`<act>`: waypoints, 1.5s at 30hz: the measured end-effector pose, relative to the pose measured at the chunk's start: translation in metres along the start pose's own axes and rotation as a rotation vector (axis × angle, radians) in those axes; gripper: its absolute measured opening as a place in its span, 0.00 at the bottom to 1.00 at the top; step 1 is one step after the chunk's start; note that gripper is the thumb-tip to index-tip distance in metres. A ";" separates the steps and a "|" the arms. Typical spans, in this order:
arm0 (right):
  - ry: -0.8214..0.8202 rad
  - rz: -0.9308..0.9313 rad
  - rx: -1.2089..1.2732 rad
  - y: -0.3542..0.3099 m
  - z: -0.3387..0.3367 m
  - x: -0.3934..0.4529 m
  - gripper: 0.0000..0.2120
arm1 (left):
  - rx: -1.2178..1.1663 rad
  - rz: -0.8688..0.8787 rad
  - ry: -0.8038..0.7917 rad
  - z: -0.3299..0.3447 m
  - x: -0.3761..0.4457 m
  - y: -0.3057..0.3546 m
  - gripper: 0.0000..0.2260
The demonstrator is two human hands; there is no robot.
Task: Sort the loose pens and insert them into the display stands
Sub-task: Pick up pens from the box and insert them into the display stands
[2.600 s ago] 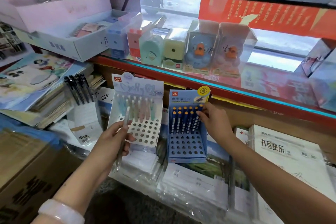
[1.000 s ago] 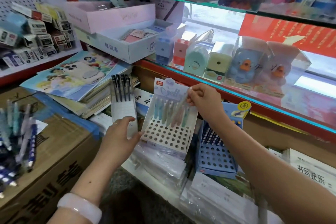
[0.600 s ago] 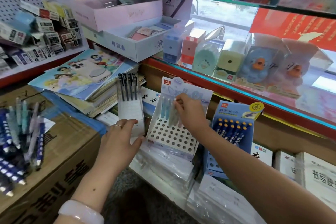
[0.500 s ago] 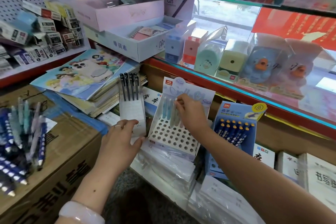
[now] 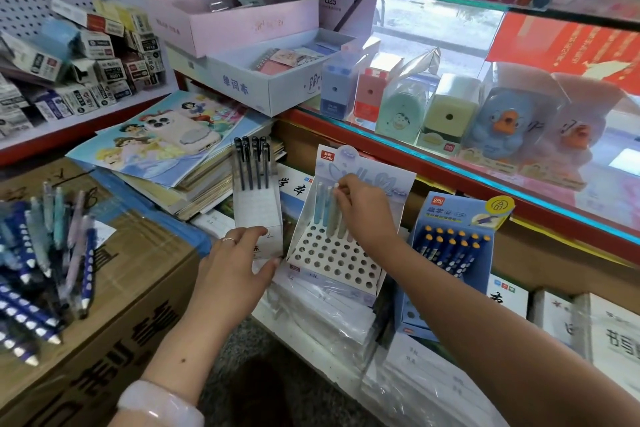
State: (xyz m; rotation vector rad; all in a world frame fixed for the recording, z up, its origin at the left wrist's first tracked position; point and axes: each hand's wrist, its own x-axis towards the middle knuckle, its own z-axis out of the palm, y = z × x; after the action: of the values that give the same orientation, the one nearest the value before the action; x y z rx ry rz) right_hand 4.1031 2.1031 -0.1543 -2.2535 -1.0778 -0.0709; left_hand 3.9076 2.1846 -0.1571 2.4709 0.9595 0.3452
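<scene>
From the head camera, the right hand (image 5: 363,208) pinches the top of a pale pen (image 5: 333,210) standing in the back row of the white display stand (image 5: 332,253), its long axis near upright and leaning slightly back with the stand's slope; whether the tip is fully seated in its hole is hard to tell behind the fingers. The left hand (image 5: 239,263) rests with relaxed fingers against the lower front of the narrow white box (image 5: 258,208) of black pens (image 5: 252,163), just beside the stand, holding nothing. The loose pens (image 5: 41,263) still to be sorted lie in a heap on the cardboard carton (image 5: 138,274) to the far left, so the left hand is nearer to them than the right. The stand is thin printed card with a perforated sloping face, most holes vacant; the blue display stand (image 5: 450,253) to its right holds dark blue pens with orange caps. The loose pens are slim smooth plastic, and probably roll easily.
</scene>
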 end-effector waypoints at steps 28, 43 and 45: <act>-0.178 0.098 -0.060 -0.002 0.000 0.002 0.09 | -0.119 -0.057 -0.003 -0.006 -0.013 -0.002 0.22; -0.416 -0.286 0.250 -0.177 0.021 0.015 0.13 | 0.024 -0.241 0.250 -0.130 -0.031 -0.088 0.19; -0.483 -0.326 0.233 -0.202 0.041 0.012 0.15 | 0.071 -0.316 0.271 -0.145 -0.045 -0.116 0.19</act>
State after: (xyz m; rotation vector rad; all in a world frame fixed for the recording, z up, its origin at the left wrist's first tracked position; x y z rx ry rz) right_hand 3.9574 2.2281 -0.0794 -1.9097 -1.6078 0.4626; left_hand 3.7530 2.2768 -0.0934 2.3197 1.4737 0.5542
